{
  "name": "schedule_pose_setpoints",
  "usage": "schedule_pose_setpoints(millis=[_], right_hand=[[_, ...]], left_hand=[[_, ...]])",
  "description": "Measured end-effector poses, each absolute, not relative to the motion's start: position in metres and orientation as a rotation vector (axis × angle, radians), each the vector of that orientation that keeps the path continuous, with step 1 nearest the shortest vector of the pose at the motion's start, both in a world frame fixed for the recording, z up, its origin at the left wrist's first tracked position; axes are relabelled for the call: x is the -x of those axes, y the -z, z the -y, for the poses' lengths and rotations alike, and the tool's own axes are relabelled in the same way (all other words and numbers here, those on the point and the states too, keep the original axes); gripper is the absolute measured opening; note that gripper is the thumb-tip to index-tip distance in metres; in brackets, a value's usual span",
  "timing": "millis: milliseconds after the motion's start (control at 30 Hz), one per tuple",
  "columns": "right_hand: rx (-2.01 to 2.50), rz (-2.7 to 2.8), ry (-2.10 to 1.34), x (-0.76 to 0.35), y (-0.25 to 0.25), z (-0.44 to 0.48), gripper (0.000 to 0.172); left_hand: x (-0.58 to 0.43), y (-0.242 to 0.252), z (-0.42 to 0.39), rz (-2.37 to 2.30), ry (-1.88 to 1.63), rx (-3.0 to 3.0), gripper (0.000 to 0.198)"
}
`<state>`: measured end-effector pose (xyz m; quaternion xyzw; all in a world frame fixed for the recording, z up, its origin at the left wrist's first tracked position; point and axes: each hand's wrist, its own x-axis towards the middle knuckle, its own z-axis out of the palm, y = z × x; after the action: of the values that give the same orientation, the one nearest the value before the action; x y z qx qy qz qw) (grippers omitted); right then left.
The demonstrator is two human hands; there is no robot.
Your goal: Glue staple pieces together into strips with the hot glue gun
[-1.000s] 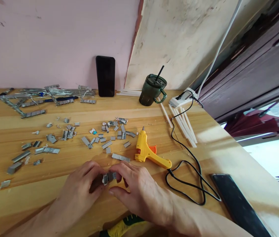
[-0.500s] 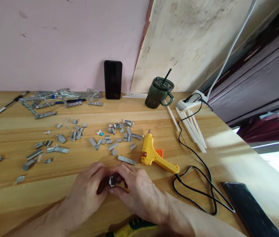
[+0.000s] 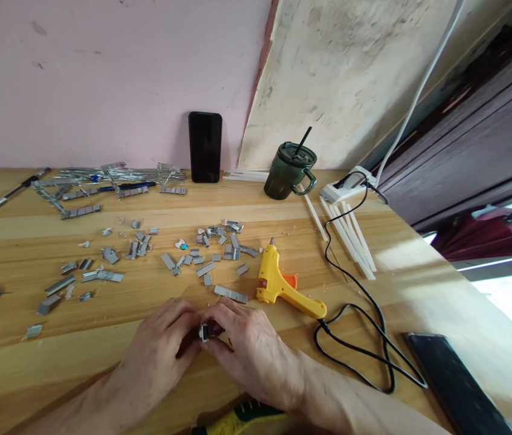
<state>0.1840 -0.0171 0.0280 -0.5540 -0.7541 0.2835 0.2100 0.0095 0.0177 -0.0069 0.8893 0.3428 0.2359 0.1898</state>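
Observation:
A small grey metal channel piece [image 3: 204, 332], with a whitish edge, is pinched between the thumb and fingers of my right hand [image 3: 249, 341]. From the other side my left hand [image 3: 160, 341] closes in on the same piece, its fingers curled and its thumb near the lower end. The fingers hide part of the piece. Just beyond my hands lies a longer grey metal strip [image 3: 230, 294]. To the right of it rests a yellow glue gun [image 3: 283, 287] with an orange trigger. Loose grey metal pieces [image 3: 226, 244] are scattered over the table in front.
A yellow and black tool [image 3: 240, 418] lies below my right wrist. A black cable [image 3: 385, 338] loops at right near a dark phone [image 3: 457, 380]. White sticks [image 3: 351, 241], a power strip [image 3: 346, 187], a green mug [image 3: 287, 172] and an upright phone [image 3: 205, 147] stand or lie farther back.
The metal piece has turned slightly in my fingers. Both hands stay almost in place, and the whole view has shifted a little.

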Motion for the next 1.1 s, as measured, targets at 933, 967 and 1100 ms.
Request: schedule_pose_setpoints(millis=[933, 967, 1100], right_hand=[[1.545, 2.008, -0.862, -0.1847, -0.0304, 0.0196, 0.023], [1.553, 2.010, -0.855, -0.1858, -0.0315, 0.0200, 0.024], [1.587, 2.040, -0.770, -0.1901, -0.0345, 0.0220, 0.028]], left_hand=[[-0.0108, 0.0023, -0.0217, -0.853, -0.723, -2.598, 0.012], [-0.0107, 0.0023, -0.0217, -0.854, -0.725, -2.597, 0.012], [-0.0099, 0.0033, -0.0212, -0.869, -0.720, -2.595, 0.013]])
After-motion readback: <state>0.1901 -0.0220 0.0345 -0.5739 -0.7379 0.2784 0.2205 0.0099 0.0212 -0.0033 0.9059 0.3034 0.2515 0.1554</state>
